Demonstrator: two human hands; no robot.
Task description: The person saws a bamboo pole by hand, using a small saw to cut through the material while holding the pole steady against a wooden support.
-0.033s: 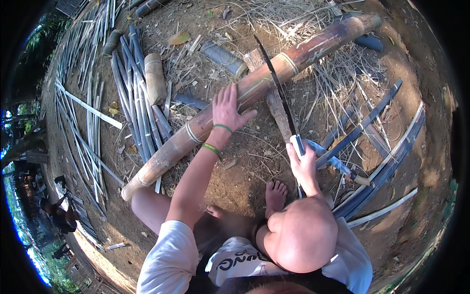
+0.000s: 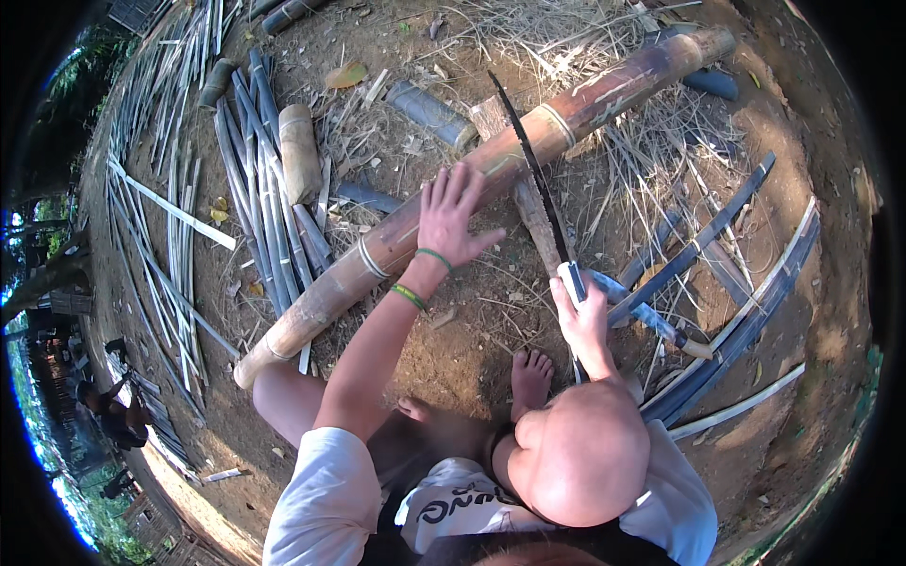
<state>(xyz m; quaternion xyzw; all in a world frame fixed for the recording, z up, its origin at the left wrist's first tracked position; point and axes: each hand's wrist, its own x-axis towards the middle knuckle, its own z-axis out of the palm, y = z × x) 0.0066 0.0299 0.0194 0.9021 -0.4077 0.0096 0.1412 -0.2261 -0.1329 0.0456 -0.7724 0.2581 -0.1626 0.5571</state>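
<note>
A thick brown bamboo pole (image 2: 326,298) runs diagonally from near my left knee to the far right. My left hand (image 2: 451,223) lies over its middle, thumb out and fingers spread; whether the palm presses on it I cannot tell. My right hand (image 2: 585,325) is closed round the pale handle of a hand saw (image 2: 540,179). The long dark blade slants up and leftward, passing across the pole right of my left hand. Beneath the pole there, a wooden block (image 2: 538,219) shows on both sides.
Split bamboo strips (image 2: 257,179) and a short bamboo section (image 2: 299,154) lie at the left. Near my right hand is a blue-wrapped tool (image 2: 661,323) with a pale end. Curved dark bamboo slats (image 2: 755,311) lie at the right. A person (image 2: 118,415) is far left.
My left hand has shifted slightly right along the pole, and its fingers have spread apart. The saw and my right hand stay nearly where they were.
</note>
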